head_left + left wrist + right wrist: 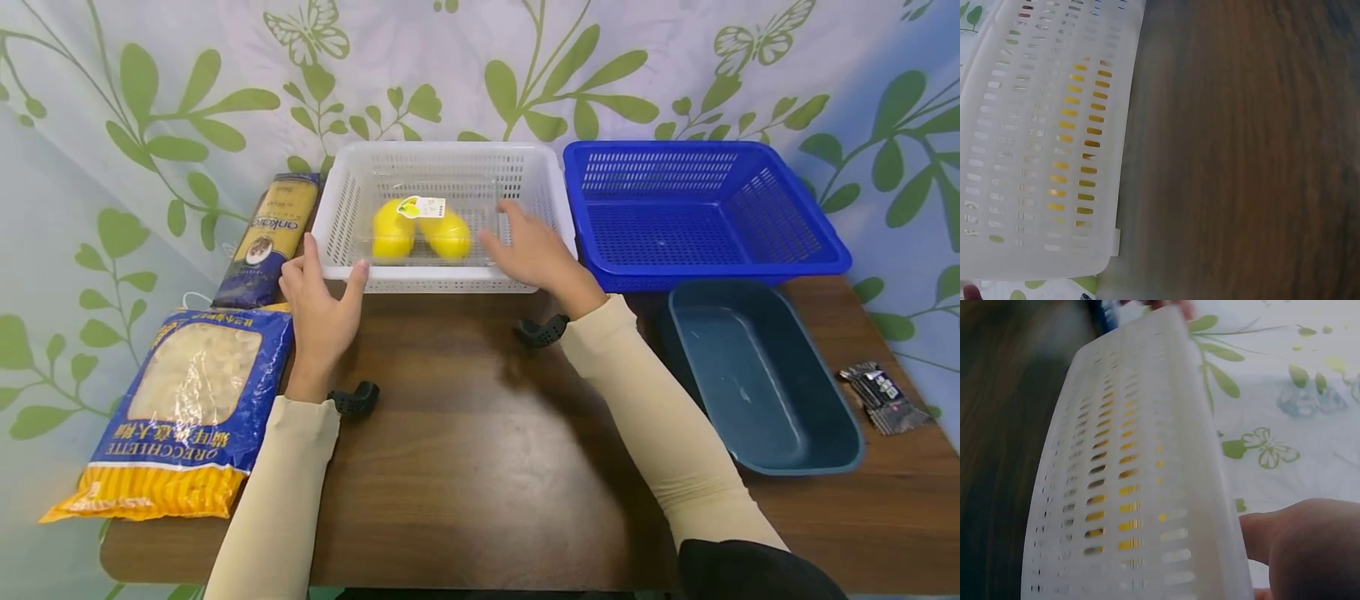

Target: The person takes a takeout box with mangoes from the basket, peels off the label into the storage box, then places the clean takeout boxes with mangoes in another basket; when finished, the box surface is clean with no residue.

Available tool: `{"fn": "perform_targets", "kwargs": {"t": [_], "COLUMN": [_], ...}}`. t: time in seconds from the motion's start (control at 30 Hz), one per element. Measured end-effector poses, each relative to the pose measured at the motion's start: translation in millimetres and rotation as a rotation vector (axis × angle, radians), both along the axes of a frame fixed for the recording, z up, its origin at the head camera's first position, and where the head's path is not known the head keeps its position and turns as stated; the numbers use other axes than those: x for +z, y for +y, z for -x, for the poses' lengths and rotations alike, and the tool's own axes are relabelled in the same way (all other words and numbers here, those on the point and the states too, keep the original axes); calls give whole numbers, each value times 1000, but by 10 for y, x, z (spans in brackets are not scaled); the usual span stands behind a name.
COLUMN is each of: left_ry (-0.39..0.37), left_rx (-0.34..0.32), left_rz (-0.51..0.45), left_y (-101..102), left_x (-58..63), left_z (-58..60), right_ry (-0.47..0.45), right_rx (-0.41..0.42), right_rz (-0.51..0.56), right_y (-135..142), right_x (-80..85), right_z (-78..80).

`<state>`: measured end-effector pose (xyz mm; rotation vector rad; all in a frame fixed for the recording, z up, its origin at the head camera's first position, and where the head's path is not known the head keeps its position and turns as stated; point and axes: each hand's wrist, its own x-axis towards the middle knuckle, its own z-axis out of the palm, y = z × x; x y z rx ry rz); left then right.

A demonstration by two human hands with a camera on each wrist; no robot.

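The table [480, 467] under my work is smooth, so I'd expect anything light to slide on it. The blue basket [712, 271] stands close to its right edge; a hard sideways shove could send it towards that edge. Just beside it is the white basket [442, 273], which could skid or tip if I pulled on one end only. The pasta bag [195, 375] and the teal tub [757, 383] lie outside my reach of the moment. The spaghetti pack [272, 237] is close by the white basket's left end, and a leftward push might knock it.

Inside the white basket sits the clear box [476, 187]. Its thin plastic could buckle or pop open if squeezed too hard. My left hand [322, 312] touches the near left corner, thumb and fingers spread about it. My right hand [536, 254] hangs over the right end, fingers parted and holding nothing; I can't tell whether they touch the box. If I lifted that end alone, the two lemons [393, 229] could roll left and unbalance it.
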<state>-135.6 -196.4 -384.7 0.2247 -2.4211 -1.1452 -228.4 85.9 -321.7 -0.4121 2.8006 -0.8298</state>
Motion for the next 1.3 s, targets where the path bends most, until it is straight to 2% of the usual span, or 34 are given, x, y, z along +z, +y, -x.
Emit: {"fn": "perform_targets", "kwargs": {"t": [0.13, 0.33, 0.43, 0.53, 0.73, 0.93, 1.3], "left_ry": [0, 3, 10, 19, 23, 12, 15], "left_rx": [1, -8, -12, -11, -12, -9, 0], "left_rz": [7, -5, -15, -20, -33, -43, -37], "left_y": [-1, -6, -15, -23, -20, -19, -35], "left_x": [10, 5, 6, 5, 15, 11, -1], "left_z": [-1, 13, 16, 17, 12, 19, -8], "right_ry": [-85, -260, -322, -355, -386, -390, -358], "right_rx": [-2, -58, -61, -52, -31, -35, -41], "right_rz": [68, 333, 416, 427, 385, 381, 434], "right_y": [4, 33, 40, 35, 37, 38, 5], "right_x": [-18, -66, -75, -67, -31, -32, -23], "right_z": [125, 285, 351, 387, 394, 395, 366]}}
